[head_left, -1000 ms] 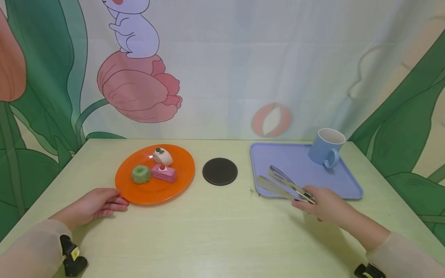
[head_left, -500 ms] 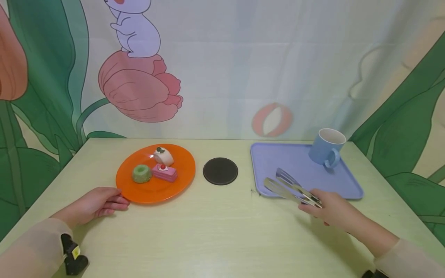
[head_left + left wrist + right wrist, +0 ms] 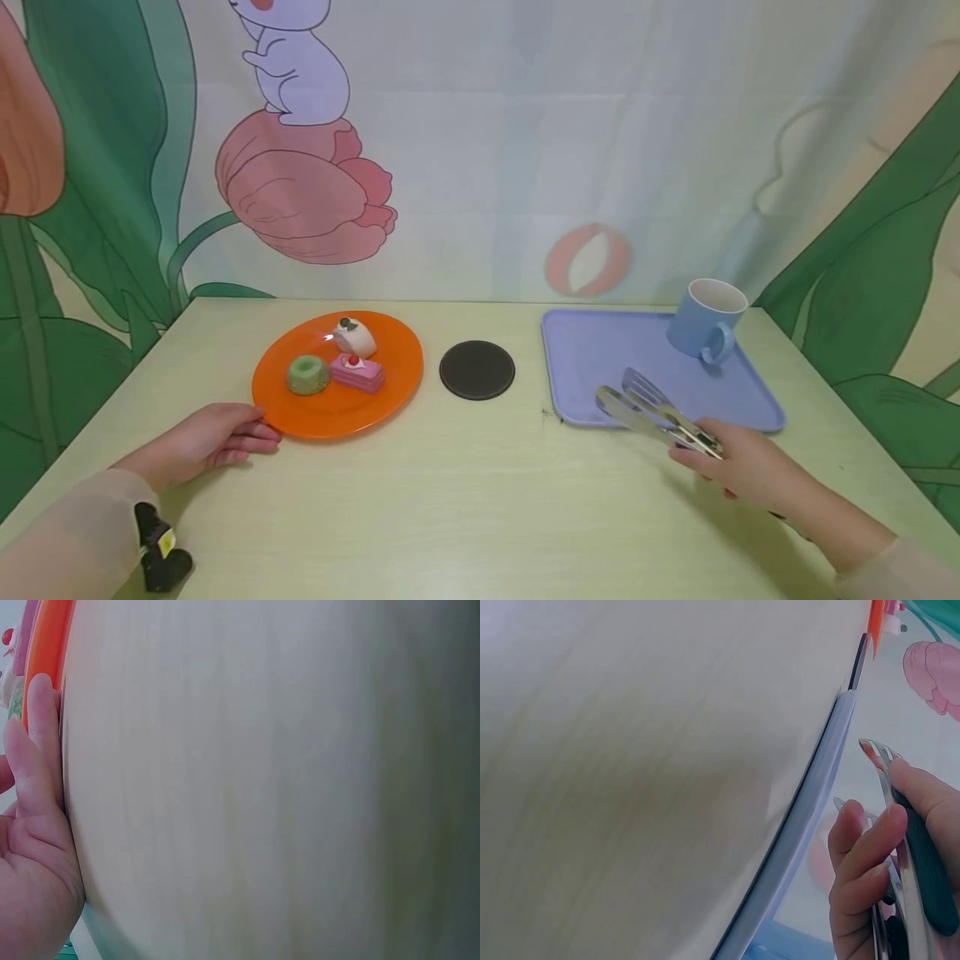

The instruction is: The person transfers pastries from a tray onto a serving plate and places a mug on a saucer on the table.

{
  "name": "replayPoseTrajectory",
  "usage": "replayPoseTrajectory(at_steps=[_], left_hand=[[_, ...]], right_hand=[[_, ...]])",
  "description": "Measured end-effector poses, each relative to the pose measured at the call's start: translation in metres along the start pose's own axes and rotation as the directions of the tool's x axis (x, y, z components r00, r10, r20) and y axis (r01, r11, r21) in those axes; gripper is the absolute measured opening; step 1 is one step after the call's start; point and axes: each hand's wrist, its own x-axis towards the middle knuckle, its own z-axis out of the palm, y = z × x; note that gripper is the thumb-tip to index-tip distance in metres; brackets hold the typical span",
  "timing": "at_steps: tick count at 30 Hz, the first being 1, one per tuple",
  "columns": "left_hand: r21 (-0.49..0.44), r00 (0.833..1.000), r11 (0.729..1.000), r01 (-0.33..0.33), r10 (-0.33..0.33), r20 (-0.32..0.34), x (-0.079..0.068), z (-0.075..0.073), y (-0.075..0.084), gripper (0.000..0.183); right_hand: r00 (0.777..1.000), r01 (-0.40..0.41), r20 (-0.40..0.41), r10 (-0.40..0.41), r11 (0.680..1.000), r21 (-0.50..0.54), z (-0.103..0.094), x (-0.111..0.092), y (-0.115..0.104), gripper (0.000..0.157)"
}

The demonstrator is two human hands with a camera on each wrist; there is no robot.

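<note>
At the left, my left hand (image 3: 217, 442) holds the near rim of an orange plate (image 3: 330, 421), thumb at the edge and fingers beside it; they also show in the left wrist view. On the plate sit a green ring-shaped cake (image 3: 307, 375), a pink cake slice (image 3: 357, 374) with a red cherry, and a white cake roll (image 3: 356, 337). My right hand (image 3: 738, 458) grips metal tongs (image 3: 647, 408), whose arms are spread and empty over the near side of a lavender tray (image 3: 592, 333). In the right wrist view the tongs show a dark green handle (image 3: 928, 870).
A blue mug (image 3: 697, 321) stands at the tray's back right corner, handle facing forward right. A round black coaster (image 3: 477, 370) lies between plate and tray. Behind the pale table (image 3: 450, 517) hangs a printed curtain (image 3: 465, 150).
My right hand has moved right and slightly toward me with the tongs, sliding them along the tray's near side. My left hand stays at the plate's rim.
</note>
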Motion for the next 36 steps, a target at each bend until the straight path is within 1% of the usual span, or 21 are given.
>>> replayPoseTrajectory(at_steps=[2,9,12,20,21,25,28,30,36], left_hand=[[-0.001,1.0,1.0,-0.004,0.004,0.001,0.0,0.0,0.0,0.043],[-0.001,1.0,1.0,-0.01,0.01,0.001,0.0,-0.001,0.0,0.042],[-0.002,1.0,1.0,-0.01,0.01,0.0,0.0,-0.001,0.0,0.042],[0.0,1.0,1.0,-0.011,0.011,0.0,0.001,-0.001,-0.001,0.042],[0.001,1.0,1.0,-0.011,0.011,-0.001,0.001,-0.001,-0.001,0.042],[-0.002,1.0,1.0,-0.012,0.012,0.0,0.001,-0.001,-0.001,0.042],[-0.004,1.0,1.0,-0.014,0.014,-0.002,0.001,-0.001,-0.001,0.042],[-0.006,1.0,1.0,-0.013,0.013,-0.004,0.0,-0.001,-0.001,0.041],[-0.003,1.0,1.0,-0.017,0.017,0.004,0.0,0.0,-0.001,0.041]], right_hand=[[1.0,-0.002,0.006,0.002,1.0,0.011,-0.001,-0.001,0.002,0.048],[0.996,-0.078,0.035,0.077,0.997,0.018,-0.004,-0.006,0.008,0.062],[0.996,-0.087,0.036,0.086,0.996,0.012,-0.004,-0.008,0.011,0.068],[0.991,-0.126,0.03,0.127,0.992,-0.021,-0.004,-0.011,0.021,0.076],[0.992,-0.121,0.03,0.121,0.992,-0.022,-0.004,-0.012,0.022,0.075],[0.992,-0.124,0.031,0.125,0.992,-0.017,-0.005,-0.015,0.027,0.075],[0.989,-0.144,0.033,0.144,0.99,-0.013,-0.006,-0.016,0.029,0.077],[0.987,-0.158,0.035,0.158,0.987,-0.01,-0.006,-0.016,0.031,0.075],[0.986,-0.165,0.025,0.165,0.986,0.002,-0.007,-0.018,0.034,0.055]])
